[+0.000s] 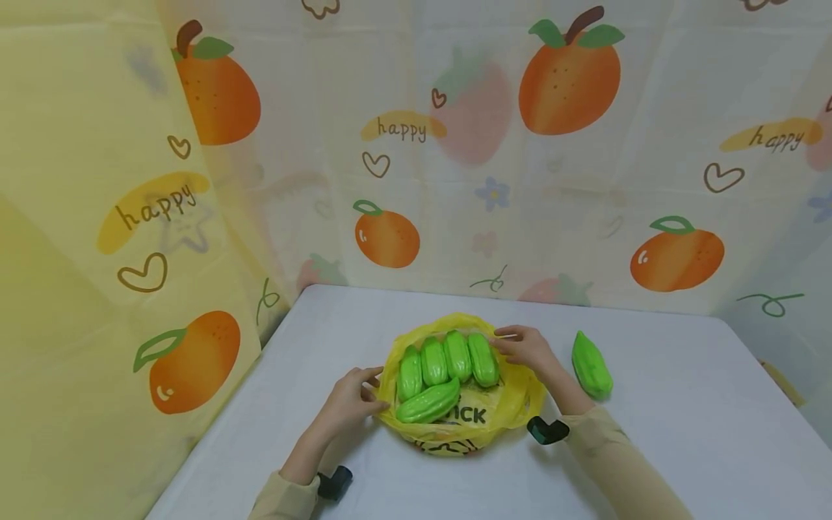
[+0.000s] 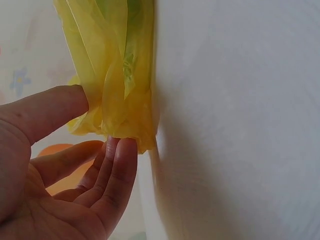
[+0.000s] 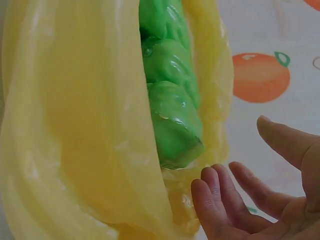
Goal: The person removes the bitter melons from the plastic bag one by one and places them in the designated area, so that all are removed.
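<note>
A thin yellow plastic bag (image 1: pixel 520 401) lies spread wide on the table, its mouth facing up. Inside it several glossy green ribbed vegetables (image 1: pixel 434 361) stand in a row, and another green vegetable (image 1: pixel 429 403) lies slantwise before them. My left hand (image 1: pixel 351 397) is at the bag's left edge; in the left wrist view its thumb and fingertips touch the crumpled yellow film (image 2: pixel 112 90) with relaxed fingers. At the far right rim is my right hand (image 1: pixel 528 348), fingers loosely spread beside the green vegetables (image 3: pixel 175 125) in the right wrist view. Neither hand grips anything.
One more green vegetable (image 1: pixel 591 367) lies outside the bag, right of my right forearm. The white table (image 1: pixel 689 404) ends at a fruit-printed curtain (image 1: pixel 455 217) behind and at the left. Dark lettering (image 1: pixel 469 414) shows inside the bag's mouth.
</note>
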